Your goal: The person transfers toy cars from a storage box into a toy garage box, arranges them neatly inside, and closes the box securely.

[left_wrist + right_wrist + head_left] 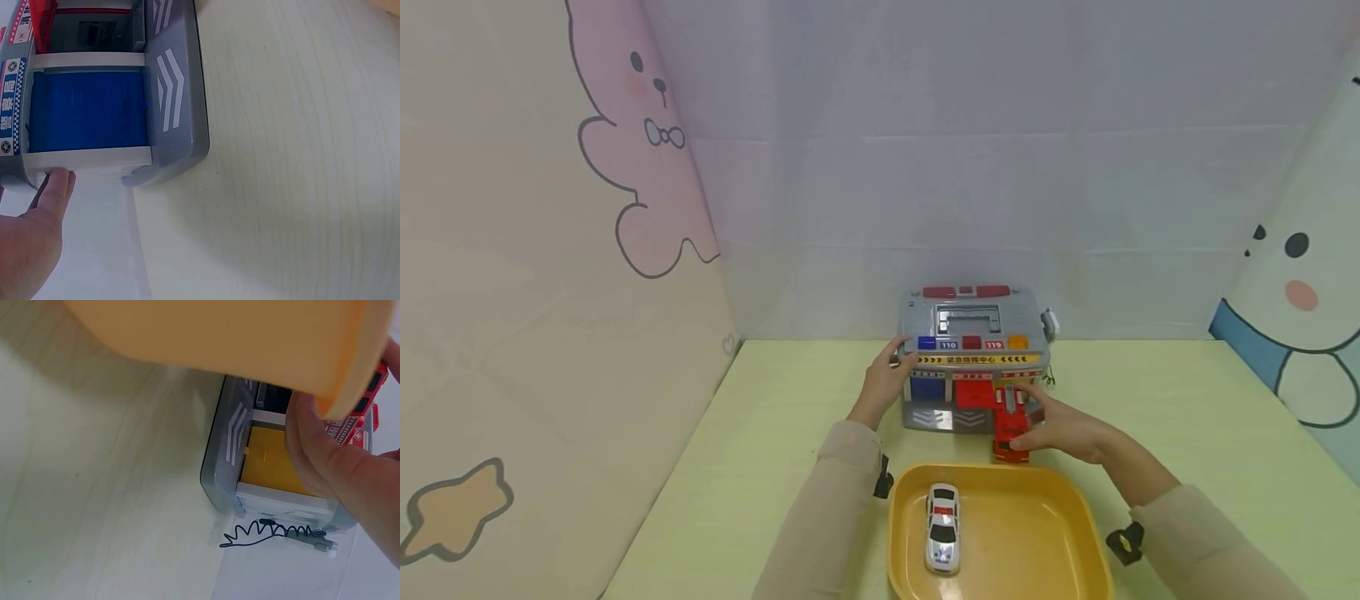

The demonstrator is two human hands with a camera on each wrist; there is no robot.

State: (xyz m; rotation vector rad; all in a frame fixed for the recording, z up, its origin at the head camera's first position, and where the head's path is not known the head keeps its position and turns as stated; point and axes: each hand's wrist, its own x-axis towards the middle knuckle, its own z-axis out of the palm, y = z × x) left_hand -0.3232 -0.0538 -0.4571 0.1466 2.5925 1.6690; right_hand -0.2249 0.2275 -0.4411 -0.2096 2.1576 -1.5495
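Observation:
A grey toy emergency station [973, 321] stands at the back of the table. Its left door [87, 112] is blue and lowered, its yellow right door [275, 459] is down too, and the red middle door [974, 394] is swung up. My left hand [883, 385] touches the station's left side, with fairly straight fingers against the white side wall in the left wrist view. In my right hand [1071, 429] is a red toy fire truck [1009, 427], gripped between thumb and fingers in front of the station's right half. Part of the truck is hidden by that hand.
A yellow tray [1022, 533] stands in front of the station, with a white toy police car [942, 529] at its left. A grey handset [1050, 323] hangs on the station's right side, with a coiled black cord [250, 534]. Cloth walls surround the table.

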